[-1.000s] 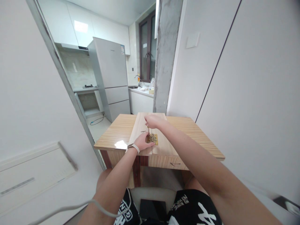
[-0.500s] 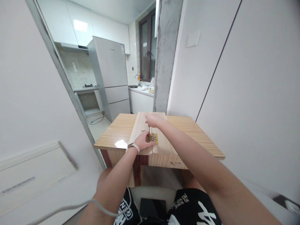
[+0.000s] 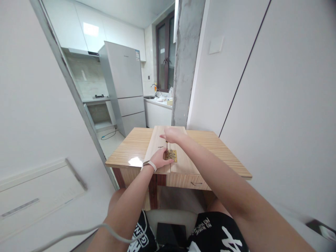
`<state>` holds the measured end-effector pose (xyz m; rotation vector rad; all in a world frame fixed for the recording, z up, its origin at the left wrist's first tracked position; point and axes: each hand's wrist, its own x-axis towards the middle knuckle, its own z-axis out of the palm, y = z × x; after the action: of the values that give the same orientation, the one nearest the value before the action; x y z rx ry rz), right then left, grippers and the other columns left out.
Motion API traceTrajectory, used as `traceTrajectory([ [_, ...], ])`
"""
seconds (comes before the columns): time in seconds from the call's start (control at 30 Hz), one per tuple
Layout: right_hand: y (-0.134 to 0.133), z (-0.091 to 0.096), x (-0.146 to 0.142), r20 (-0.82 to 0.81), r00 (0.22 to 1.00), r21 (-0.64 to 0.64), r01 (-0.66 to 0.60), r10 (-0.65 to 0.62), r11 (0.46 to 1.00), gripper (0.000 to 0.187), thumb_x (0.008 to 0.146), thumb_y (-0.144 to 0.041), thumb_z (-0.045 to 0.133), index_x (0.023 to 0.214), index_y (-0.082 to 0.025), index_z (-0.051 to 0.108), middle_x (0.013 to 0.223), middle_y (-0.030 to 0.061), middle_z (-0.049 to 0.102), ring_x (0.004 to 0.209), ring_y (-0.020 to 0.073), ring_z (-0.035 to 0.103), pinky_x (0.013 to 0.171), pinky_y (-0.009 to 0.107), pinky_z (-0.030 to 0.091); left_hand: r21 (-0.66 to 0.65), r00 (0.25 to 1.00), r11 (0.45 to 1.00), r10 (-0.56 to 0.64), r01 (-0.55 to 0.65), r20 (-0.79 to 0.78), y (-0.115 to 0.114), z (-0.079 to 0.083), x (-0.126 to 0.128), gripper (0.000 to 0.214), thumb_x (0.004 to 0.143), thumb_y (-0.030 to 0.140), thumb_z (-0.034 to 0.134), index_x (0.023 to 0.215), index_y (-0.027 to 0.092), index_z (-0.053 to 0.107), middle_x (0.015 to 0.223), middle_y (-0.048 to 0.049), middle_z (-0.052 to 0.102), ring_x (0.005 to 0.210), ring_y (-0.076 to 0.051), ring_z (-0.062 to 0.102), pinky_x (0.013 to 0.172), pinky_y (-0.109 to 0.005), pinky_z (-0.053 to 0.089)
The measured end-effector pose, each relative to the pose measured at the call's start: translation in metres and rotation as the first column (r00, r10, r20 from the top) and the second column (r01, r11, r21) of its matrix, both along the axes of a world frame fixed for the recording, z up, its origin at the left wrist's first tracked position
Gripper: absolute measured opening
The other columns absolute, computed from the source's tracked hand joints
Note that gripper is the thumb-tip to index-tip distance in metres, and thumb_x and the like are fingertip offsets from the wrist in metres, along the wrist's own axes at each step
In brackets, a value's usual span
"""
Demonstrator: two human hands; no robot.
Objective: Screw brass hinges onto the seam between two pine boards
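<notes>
A brass butt hinge point(image 3: 172, 155) lies across the seam between two pale wooden boards point(image 3: 183, 166). My left hand point(image 3: 159, 158) grips it from the left, thumb at its near edge and fingers round its far side; part of the hinge is hidden beneath them. Above, my right hand point(image 3: 173, 135) is closed round the top of a screwdriver point(image 3: 167, 145), whose handle is mostly covered. Its thin shaft stands nearly upright over the hinge's left leaf, and the tip is hidden by my left fingers. Left of the shaft, a small dark screw-like piece point(image 3: 160, 147) rests on the board.
The boards lie on a striped wooden table point(image 3: 210, 147) with a drawer point(image 3: 183, 180) in its front. A grey cable point(image 3: 105, 225) crosses my left forearm. Behind stand a fridge point(image 3: 126, 73) and a sink counter point(image 3: 157, 108); a white wall point(image 3: 275, 115) rises on the right.
My right hand has turned slightly on the screwdriver, and a finger now sticks out further left. The left hand and the hinge keep their place.
</notes>
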<state>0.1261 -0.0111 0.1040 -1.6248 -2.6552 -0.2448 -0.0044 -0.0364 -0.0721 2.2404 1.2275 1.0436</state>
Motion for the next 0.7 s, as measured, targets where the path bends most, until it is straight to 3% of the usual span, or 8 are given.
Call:
traceTrajectory([
  [0.33, 0.000, 0.004, -0.003, 0.052, 0.998, -0.018, -0.027, 0.028, 0.999, 0.032, 0.098, -0.037, 0.058, 0.112, -0.013, 0.074, 0.118, 0.0210, 0.073, 0.107, 0.0281, 0.071, 0.081, 0.030, 0.052, -0.020, 1.000, 1.000, 0.008, -0.008, -0.005, -0.002, 0.003, 0.000, 0.052, 0.072, 0.051, 0.084, 0.108, 0.021, 0.060, 0.105, -0.0092, 0.069, 0.095, -0.027, 0.065, 0.087, -0.042, 0.051],
  [0.53, 0.010, 0.002, 0.004, 0.079, 0.985, -0.046, -0.151, 0.154, 0.987, 0.022, 0.091, -0.025, 0.066, 0.113, -0.020, 0.070, 0.114, 0.0105, 0.076, 0.103, 0.0228, 0.071, 0.076, 0.026, 0.047, -0.006, 1.000, 1.000, -0.001, 0.001, 0.007, -0.003, 0.003, 0.000, 0.051, 0.072, 0.050, 0.084, 0.106, 0.021, 0.061, 0.104, -0.0096, 0.069, 0.095, -0.028, 0.065, 0.086, -0.042, 0.051],
  [0.63, 0.011, 0.000, 0.006, 0.074, 0.983, -0.058, -0.165, 0.169, 0.985, 0.021, 0.091, -0.026, 0.067, 0.110, -0.021, 0.071, 0.113, 0.0087, 0.076, 0.103, 0.0216, 0.070, 0.077, 0.025, 0.047, -0.006, 1.000, 1.000, -0.001, 0.001, 0.005, -0.002, 0.002, -0.001, 0.050, 0.071, 0.050, 0.084, 0.105, 0.021, 0.061, 0.103, -0.0098, 0.069, 0.094, -0.028, 0.065, 0.086, -0.043, 0.051],
  [0.7, 0.009, -0.001, 0.005, 0.062, 0.989, -0.048, -0.133, 0.136, 0.990, 0.029, 0.093, -0.037, 0.067, 0.115, -0.019, 0.070, 0.115, 0.0123, 0.075, 0.106, 0.0236, 0.070, 0.079, 0.026, 0.049, -0.016, 1.000, 1.000, -0.004, 0.004, 0.012, -0.002, 0.002, -0.001, 0.051, 0.072, 0.050, 0.084, 0.107, 0.021, 0.061, 0.103, -0.0101, 0.069, 0.094, -0.028, 0.065, 0.086, -0.043, 0.051],
])
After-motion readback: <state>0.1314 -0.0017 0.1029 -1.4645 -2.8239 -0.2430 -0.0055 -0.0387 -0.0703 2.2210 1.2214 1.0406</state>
